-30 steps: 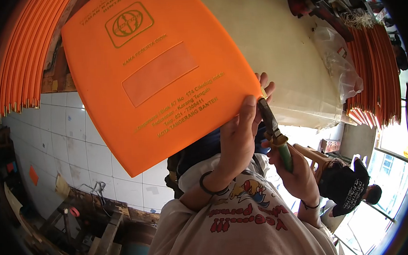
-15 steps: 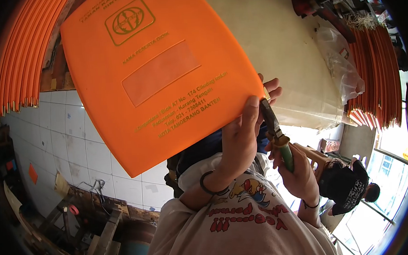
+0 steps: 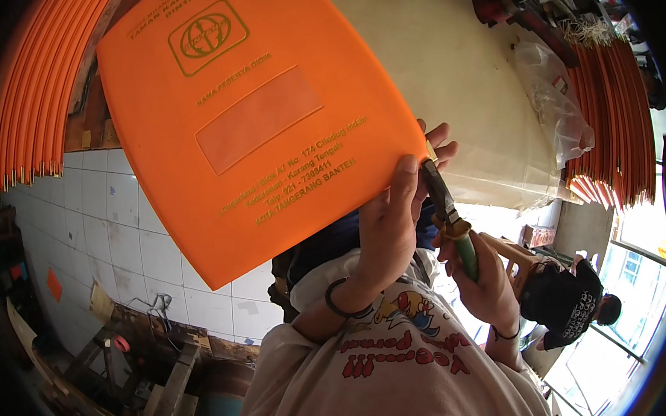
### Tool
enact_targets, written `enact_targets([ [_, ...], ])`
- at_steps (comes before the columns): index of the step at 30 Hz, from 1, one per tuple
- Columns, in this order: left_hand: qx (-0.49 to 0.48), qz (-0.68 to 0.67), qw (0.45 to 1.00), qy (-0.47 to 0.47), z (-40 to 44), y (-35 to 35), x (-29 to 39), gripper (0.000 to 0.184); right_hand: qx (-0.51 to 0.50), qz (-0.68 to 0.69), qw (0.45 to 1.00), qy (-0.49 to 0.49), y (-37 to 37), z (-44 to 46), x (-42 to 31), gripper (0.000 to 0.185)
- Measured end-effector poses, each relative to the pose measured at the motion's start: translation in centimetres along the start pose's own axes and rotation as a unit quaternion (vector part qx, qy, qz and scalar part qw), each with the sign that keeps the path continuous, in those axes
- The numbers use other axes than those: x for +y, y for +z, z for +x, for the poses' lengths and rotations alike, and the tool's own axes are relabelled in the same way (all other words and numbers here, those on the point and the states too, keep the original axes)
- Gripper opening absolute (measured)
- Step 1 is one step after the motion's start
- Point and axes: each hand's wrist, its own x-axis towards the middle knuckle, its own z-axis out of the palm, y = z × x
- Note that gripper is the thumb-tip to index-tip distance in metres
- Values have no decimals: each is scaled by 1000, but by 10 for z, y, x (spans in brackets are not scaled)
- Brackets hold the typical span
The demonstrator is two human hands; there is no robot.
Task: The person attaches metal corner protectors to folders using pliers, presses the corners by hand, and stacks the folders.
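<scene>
An orange folder cover (image 3: 157,164) with gold print and a clear window fills the upper left, tilted. My left hand (image 3: 391,231) grips it near its lower right corner, thumb on the front and fingers behind. A small gold-coloured metal corner piece (image 3: 431,148) sits at that corner. My right hand (image 3: 489,286) is closed around the green handles of a pair of pliers (image 3: 441,195). The dark jaws of the pliers touch or nearly touch the metal corner; whether they clamp it I cannot tell.
A beige work surface (image 3: 446,59) lies beyond the cover. Stacked orange covers (image 3: 37,95) with gold corners stand at left, and another orange stack (image 3: 615,125) at right beside a plastic bag (image 3: 558,113). A person in black (image 3: 564,301) is at lower right.
The folder cover has shifted very slightly left. Both hands and the pliers hold nearly the same pose.
</scene>
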Motion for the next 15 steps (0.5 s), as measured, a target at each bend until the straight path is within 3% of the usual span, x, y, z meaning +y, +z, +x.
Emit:
enact_targets([
  [3,-1,-1,1000,4,0,-1,-1,45,57,54,996,-36,7,-2,13,36],
  [6,-4,-4,1000,10,0,-1,-2,45,86,91,992,-6,12,0,-3,27],
  [9,-9,1,1000,8,0,-3,-3,45,-21,-3,1000,-2,1,5,-3,23],
  [15,-9,5,1000,-2,-1,-2,-1,44,-6,-12,999,-34,2,8,0,24],
])
